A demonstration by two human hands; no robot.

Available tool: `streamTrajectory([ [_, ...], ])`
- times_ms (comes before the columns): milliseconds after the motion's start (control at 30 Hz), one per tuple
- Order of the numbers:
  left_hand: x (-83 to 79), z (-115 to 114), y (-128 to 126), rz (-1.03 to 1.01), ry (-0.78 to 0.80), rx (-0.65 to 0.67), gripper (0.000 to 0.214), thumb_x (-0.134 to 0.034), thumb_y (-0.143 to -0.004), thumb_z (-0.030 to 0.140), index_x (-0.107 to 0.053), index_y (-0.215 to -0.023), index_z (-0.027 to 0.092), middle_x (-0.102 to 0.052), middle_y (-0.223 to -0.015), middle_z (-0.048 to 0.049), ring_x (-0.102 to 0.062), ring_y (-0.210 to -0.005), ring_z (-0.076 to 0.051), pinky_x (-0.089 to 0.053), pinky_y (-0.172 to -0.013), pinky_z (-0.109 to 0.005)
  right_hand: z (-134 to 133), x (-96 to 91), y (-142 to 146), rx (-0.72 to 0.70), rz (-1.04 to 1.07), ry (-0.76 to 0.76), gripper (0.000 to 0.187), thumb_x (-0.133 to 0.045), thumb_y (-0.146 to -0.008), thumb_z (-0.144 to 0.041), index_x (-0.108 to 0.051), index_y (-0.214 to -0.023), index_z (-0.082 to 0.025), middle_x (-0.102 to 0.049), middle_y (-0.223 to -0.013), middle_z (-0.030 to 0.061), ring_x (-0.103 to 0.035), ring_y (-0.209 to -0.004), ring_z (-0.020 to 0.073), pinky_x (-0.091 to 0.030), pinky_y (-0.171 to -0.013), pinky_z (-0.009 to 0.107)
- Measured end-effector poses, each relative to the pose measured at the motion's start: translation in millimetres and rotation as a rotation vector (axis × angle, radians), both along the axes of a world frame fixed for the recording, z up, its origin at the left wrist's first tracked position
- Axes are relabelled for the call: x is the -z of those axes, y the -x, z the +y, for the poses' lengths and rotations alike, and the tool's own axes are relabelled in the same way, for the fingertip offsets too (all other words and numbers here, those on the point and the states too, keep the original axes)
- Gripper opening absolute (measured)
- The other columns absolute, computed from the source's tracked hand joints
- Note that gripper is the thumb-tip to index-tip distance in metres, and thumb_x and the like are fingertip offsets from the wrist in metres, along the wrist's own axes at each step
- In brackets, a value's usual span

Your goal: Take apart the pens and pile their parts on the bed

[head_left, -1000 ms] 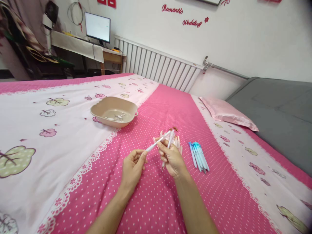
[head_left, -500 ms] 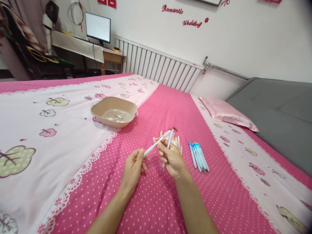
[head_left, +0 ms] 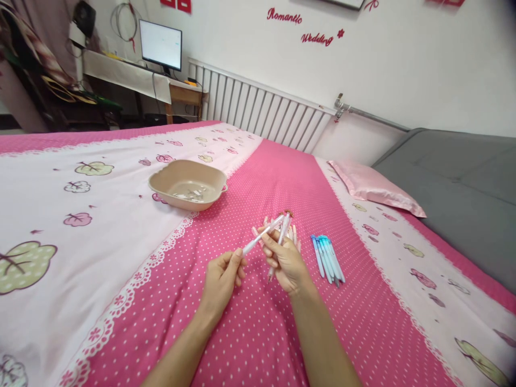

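Observation:
My left hand (head_left: 223, 282) pinches the lower end of a slim pale pen (head_left: 257, 241), which slants up to the right. My right hand (head_left: 288, 264) is closed around a second, pale pink pen (head_left: 284, 230), its tip pointing down below the fingers. The right thumb and fingertips also seem to touch the first pen, and the two pens nearly meet at their upper ends. Behind the right hand lies a bunch of pink pens (head_left: 294, 235), partly hidden by it. To the right, several light blue pens (head_left: 329, 262) rest side by side on the bedspread.
A beige plastic basin (head_left: 185, 205) with small white scraps inside stands left of my hands on the pink dotted bedspread (head_left: 169, 312). A pink pillow (head_left: 377, 189) lies at the right, by the grey headboard (head_left: 455, 172). A desk with a monitor (head_left: 160, 45) is at the back left.
My left hand has shifted slightly up and to the right along with its pen, and its fingers are curled in more. My right hand stays almost in place.

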State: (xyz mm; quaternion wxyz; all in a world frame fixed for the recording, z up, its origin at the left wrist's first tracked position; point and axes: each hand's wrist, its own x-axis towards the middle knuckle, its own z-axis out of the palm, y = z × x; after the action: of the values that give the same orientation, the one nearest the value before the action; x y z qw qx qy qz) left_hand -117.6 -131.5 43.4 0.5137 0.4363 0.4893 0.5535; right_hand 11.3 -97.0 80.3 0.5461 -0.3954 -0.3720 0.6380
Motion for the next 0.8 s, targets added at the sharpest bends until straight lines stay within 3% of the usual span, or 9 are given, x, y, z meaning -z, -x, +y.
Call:
streamTrajectory([
  [233,-1.6,-0.9,-0.4,-0.136,0.125,0.035,0.05,-0.046,-0.073,0.059,-0.054,-0.053,0.015,-0.053,-0.041,-0.0005,-0.043,-0.034,-0.008,-0.034,-0.04,-0.019,3.4,-3.5,-9.5,0.041,0.084,-0.005,0.025,-0.072,-0.062,-0.026,-0.062,-0.083,-0.016,-0.048,-0.064,-0.0052,-0.037,-0.044,0.0006,-0.022,-0.03,0.008],
  [367,0.5,-0.5,-0.2,-0.125,0.114,0.043,0.049,-0.046,-0.074,0.058,-0.054,-0.052,0.014,-0.053,-0.04,0.0001,-0.043,-0.033,-0.007,-0.033,-0.039,-0.018,6.0,-9.2,-20.9,0.137,0.19,0.04,0.021,-0.071,-0.065,-0.026,-0.059,-0.078,-0.015,-0.061,-0.076,0.0001,-0.042,-0.044,-0.0002,-0.025,-0.029,0.007],
  [500,1.8,-0.1,-1.5,-0.101,0.122,0.047,0.051,-0.045,-0.075,0.058,-0.054,-0.051,0.014,-0.053,-0.04,-0.0004,-0.043,-0.033,-0.007,-0.033,-0.039,-0.018,5.7,-11.7,-24.3,0.059,0.22,0.131,0.021,-0.07,-0.068,-0.026,-0.057,-0.08,-0.015,-0.068,-0.089,0.0085,-0.057,-0.052,0.0049,-0.027,-0.028,0.007],
  [633,1.5,-0.5,-2.7,-0.059,0.124,0.095,0.054,-0.042,-0.075,0.06,-0.053,-0.05,0.014,-0.052,-0.038,-0.0004,-0.043,-0.032,-0.007,-0.032,-0.038,-0.018,6.5,-7.6,-20.3,0.014,0.205,0.161,0.021,-0.071,-0.066,-0.024,-0.058,-0.078,-0.013,-0.067,-0.071,0.0058,-0.064,-0.059,0.0114,-0.026,-0.027,0.007],
  [800,3.0,-0.6,-2.6,-0.038,0.117,0.113,0.051,-0.043,-0.075,0.059,-0.053,-0.051,0.014,-0.053,-0.04,-0.0008,-0.043,-0.033,-0.007,-0.033,-0.039,-0.018,7.7,-16.5,-38.6,0.168,0.203,0.149,0.016,-0.072,-0.065,-0.019,-0.058,-0.068,-0.012,-0.06,-0.055,-0.0007,-0.057,-0.045,0.0048,-0.024,-0.025,0.006],
])
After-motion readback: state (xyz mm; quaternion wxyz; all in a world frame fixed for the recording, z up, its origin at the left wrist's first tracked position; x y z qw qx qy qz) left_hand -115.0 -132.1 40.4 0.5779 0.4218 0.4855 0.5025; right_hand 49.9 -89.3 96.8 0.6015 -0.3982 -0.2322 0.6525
